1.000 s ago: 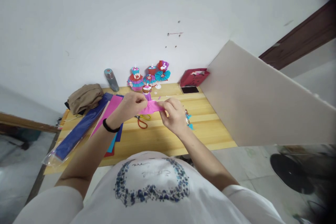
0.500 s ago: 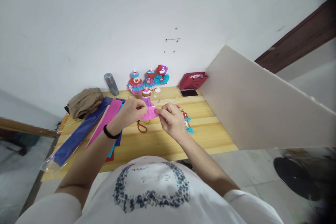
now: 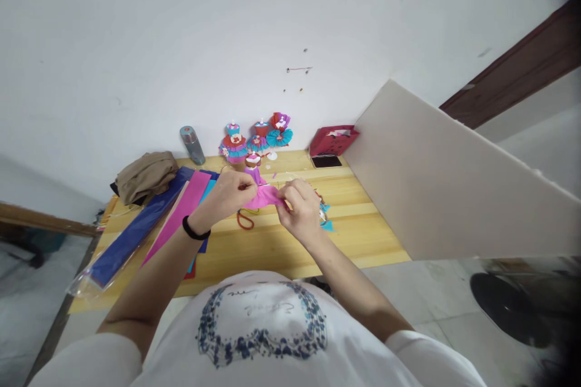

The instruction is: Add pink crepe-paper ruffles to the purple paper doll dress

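Pinching the pink strip [image 3: 265, 196] near its two ends, the left hand [image 3: 230, 195] and the right hand [image 3: 299, 208] hold it taut-looking above the worktop [image 3: 272, 251], in front of the small purple figure [image 3: 255, 176]. Each grip is closed, thumb against fingers. The strip looks thin and ruffled, so an uneven pull between the hands could tear it or flatten its folds; if either pinch loosens, the ruffles could spring out of line. The figure stands just beyond the strip, and a forward nudge of the knuckles could tip it towards the dressed figures [image 3: 234, 149] by the wall. Whether strip and figure touch is unclear. The scissors [image 3: 247, 228] lie partly hidden below the strip, where a lowered wrist could knock them. The right forearm passes close to the scraps [image 3: 325, 217], so a sideways sweep could scatter them.
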### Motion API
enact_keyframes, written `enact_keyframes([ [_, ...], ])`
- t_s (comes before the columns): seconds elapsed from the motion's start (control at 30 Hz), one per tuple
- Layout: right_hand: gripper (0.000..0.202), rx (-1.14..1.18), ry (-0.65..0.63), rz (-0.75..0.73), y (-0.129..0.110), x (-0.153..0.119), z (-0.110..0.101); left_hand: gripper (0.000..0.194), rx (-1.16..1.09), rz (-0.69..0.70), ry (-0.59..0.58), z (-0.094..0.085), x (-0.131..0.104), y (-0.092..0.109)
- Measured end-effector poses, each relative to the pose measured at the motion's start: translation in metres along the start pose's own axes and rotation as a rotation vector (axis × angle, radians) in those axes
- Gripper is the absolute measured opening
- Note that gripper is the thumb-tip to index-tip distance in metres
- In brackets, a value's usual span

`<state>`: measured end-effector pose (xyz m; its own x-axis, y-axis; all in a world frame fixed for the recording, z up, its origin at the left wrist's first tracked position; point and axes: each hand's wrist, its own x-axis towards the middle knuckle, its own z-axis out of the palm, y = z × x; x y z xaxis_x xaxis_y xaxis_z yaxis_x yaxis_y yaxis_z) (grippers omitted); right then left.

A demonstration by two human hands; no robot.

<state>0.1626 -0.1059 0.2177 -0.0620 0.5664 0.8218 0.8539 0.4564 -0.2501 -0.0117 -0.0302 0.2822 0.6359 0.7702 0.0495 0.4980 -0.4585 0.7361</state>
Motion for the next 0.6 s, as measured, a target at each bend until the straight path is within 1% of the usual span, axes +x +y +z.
enact_keyframes([
  [0.1,0.020,0.027,0.005,-0.001,-0.002,0.000,-0.001,0.024,0.009,-0.016,0.005,0.000,-0.001,0.001],
  [0.17,0.014,0.174,-0.008,0.037,-0.003,0.000,-0.004,0.024,0.036,-0.007,0.026,-0.001,-0.002,0.002],
  [0.23,0.006,0.377,0.000,0.136,0.000,0.000,-0.007,0.024,0.077,0.040,0.057,-0.002,-0.004,0.004],
  [0.27,0.006,0.460,0.018,0.211,0.002,0.001,-0.007,0.024,0.099,0.075,0.069,-0.002,-0.005,0.006],
  [0.33,0.017,0.551,0.033,0.383,0.010,0.001,-0.007,0.024,0.134,0.155,0.086,-0.001,-0.006,0.008],
  [0.37,0.024,0.572,0.013,0.467,0.013,0.002,-0.006,0.025,0.150,0.197,0.095,-0.001,-0.006,0.009],
  [0.43,0.037,0.629,-0.070,0.609,0.020,0.005,-0.003,0.025,0.181,0.285,0.132,0.001,-0.007,0.010],
  [0.5,0.046,0.712,-0.147,0.697,0.022,0.009,0.001,0.026,0.224,0.377,0.173,0.002,-0.006,0.009],
  [0.6,0.052,0.791,-0.191,0.753,0.020,0.017,0.004,0.027,0.305,0.480,0.181,0.003,-0.004,0.005],
])
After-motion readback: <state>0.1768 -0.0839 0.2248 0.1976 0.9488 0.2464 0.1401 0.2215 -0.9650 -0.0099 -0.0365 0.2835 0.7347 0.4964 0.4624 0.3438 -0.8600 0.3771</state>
